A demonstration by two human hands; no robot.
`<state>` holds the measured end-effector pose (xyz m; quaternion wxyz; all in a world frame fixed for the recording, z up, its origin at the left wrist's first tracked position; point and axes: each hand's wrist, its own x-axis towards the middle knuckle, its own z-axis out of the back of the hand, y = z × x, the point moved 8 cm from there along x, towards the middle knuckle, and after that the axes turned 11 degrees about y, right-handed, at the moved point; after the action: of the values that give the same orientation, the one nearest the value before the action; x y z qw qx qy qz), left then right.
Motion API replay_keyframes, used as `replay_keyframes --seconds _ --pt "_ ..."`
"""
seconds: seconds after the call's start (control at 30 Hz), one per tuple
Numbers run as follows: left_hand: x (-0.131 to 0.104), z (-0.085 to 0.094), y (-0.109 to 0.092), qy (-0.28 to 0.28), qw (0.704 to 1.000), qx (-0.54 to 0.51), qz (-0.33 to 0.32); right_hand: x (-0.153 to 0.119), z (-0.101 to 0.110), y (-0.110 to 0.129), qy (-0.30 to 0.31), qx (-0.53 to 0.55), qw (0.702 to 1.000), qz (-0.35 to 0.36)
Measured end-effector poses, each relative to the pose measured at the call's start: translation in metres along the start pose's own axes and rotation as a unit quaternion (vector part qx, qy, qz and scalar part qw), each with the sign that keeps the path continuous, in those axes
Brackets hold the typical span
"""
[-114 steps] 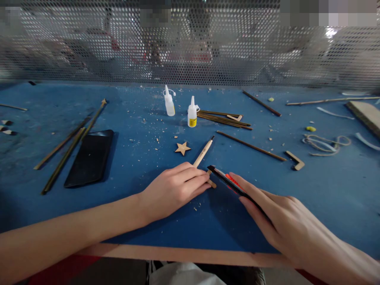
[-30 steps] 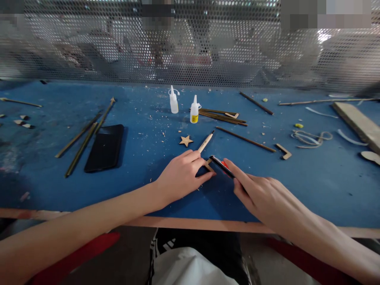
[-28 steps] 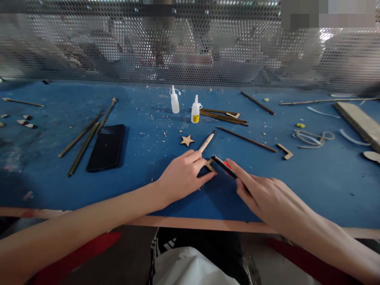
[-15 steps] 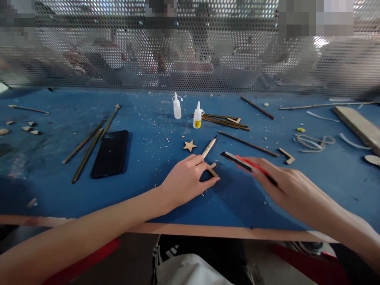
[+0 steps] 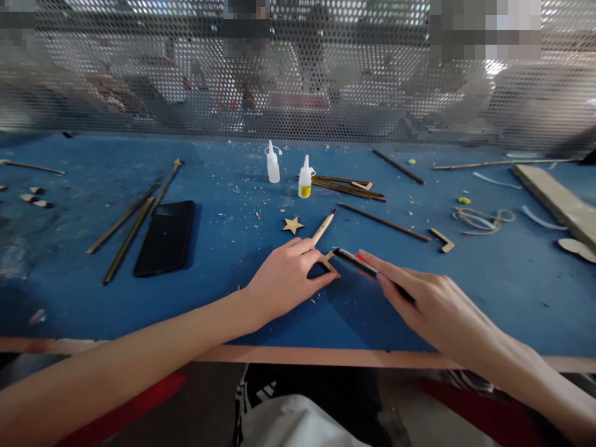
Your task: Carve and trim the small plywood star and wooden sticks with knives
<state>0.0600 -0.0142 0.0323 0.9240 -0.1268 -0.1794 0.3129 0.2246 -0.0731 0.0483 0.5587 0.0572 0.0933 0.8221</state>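
My left hand (image 5: 288,276) presses a small angled wooden piece (image 5: 329,266) to the blue table with thumb and fingers. A light wooden pen-like stick (image 5: 323,228) with a dark tip is also tucked in its fingers. In my right hand (image 5: 428,301) is a red and black utility knife (image 5: 365,266), held at a slant. The knife's tip is at the upper end of the angled piece; whether they touch is unclear. Just beyond my left hand lies a wooden star (image 5: 293,225).
Two glue bottles (image 5: 305,179) stand behind the star, near thin brown sticks (image 5: 349,188). A black phone (image 5: 165,238) lies left. String (image 5: 482,220), an L-shaped piece (image 5: 442,240) and a board (image 5: 556,198) are at right. Perforated metal (image 5: 288,81) rises behind.
My right hand has moved left with the knife, bringing its tip to the angled piece. My left hand keeps its hold. The whole view has shifted slightly.
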Motion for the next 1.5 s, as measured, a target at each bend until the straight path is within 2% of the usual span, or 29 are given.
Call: replay_keyframes --seconds 1.0,1.23,1.4,1.5 --pt "0.001 -0.001 0.002 0.008 1.0 -0.008 0.008 -0.002 -0.004 -0.005 0.022 0.011 1.0 -0.012" --pt "0.002 -0.002 0.003 0.02 0.999 -0.029 0.012 0.0 -0.003 0.001 0.022 -0.017 0.999 0.024" --pt "0.002 -0.002 0.003 0.007 0.999 -0.047 0.009 0.0 -0.005 0.008 0.033 -0.074 0.996 0.041" --pt "0.002 -0.002 0.003 0.008 0.999 -0.049 0.01 0.001 -0.006 0.012 0.012 -0.103 0.994 0.043"
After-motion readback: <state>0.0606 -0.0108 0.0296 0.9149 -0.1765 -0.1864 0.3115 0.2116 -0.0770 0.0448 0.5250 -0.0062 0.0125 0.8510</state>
